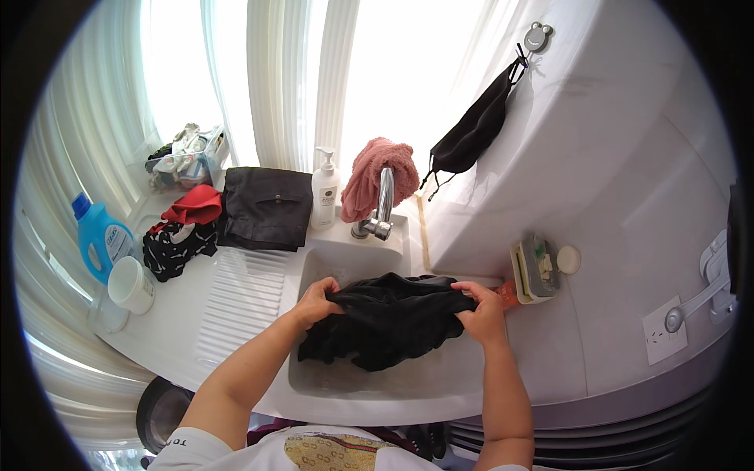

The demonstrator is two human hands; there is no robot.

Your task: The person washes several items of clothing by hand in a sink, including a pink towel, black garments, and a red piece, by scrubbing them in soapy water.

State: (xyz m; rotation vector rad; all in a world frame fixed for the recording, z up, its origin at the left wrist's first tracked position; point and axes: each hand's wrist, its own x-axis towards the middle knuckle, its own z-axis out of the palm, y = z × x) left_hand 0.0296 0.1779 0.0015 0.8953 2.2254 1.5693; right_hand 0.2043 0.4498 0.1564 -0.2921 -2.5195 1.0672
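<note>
A piece of black clothing (385,322) is stretched between my two hands over the white sink (463,369). Its lower folds hang into the basin, and what kind of garment it is cannot be made out. My left hand (316,303) pinches its left upper edge, thumb and fingers closed on the cloth. At the opposite end, my right hand (481,312) grips the upper right edge in the same way. Just behind the cloth rises a chrome faucet (383,208) with a pink towel (365,184) draped over it.
Left of the sink is a ribbed washboard (245,298), with folded dark clothing (267,208), a red cloth (195,206), a blue detergent bottle (102,235) and a white tub (132,284). A pump bottle (323,192) stands behind. At right sits a soap holder (534,271); a black mask (475,129) hangs above.
</note>
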